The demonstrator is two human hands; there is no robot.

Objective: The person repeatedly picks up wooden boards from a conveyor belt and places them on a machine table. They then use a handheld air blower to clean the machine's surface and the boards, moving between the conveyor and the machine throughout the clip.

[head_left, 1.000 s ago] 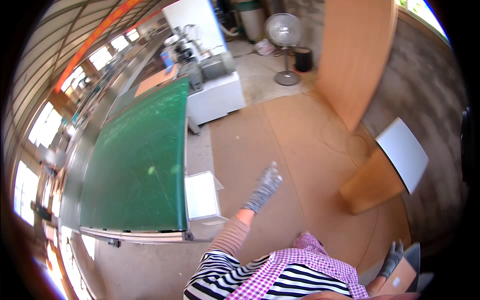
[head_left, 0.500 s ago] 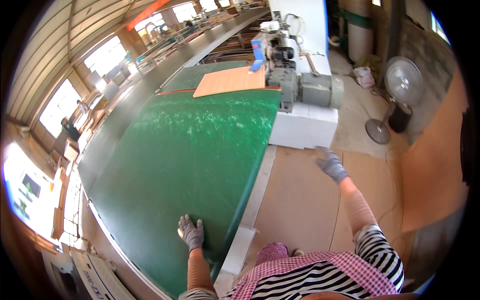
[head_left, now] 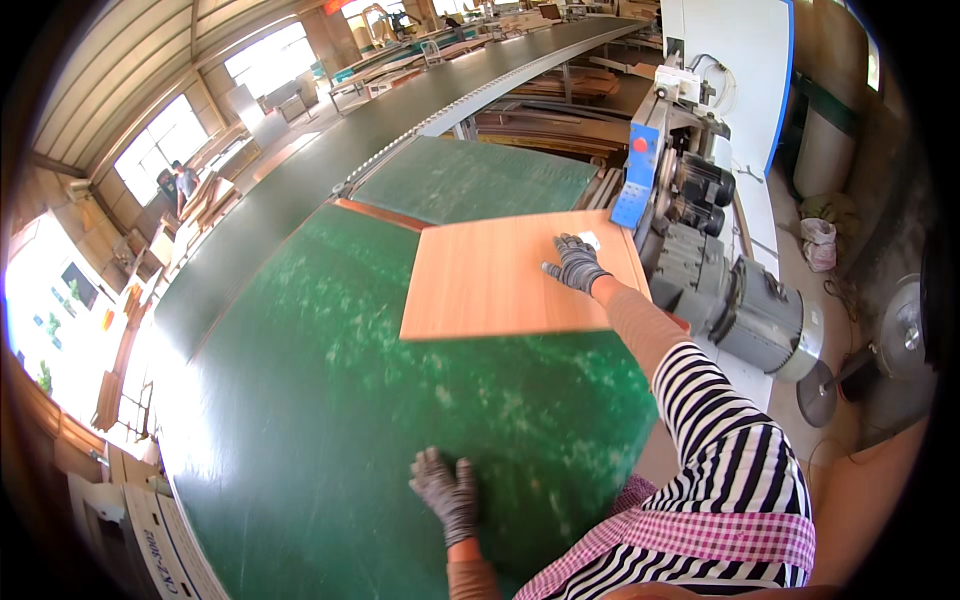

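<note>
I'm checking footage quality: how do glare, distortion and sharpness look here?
Head view: left-hand windows nearly white; head view: glare pales the green work surface at left; head view: corners black, straight edges bent; head view: right hand fairly sharp, glove stripes readable.

We've got a wide green-topped bench, glossy on its left, patchy with whitish scuffs around the middle. Reddish-brown strip crosses it, setting off a duller green far section. On top we see one flat wood-grain panel, light brown, toward the far right; it covers part of the strip and reaches onto the far section. Our left grip is palm down at the near part, fingers spread, well apart from the panel; we can't tell how hard it presses.
</note>
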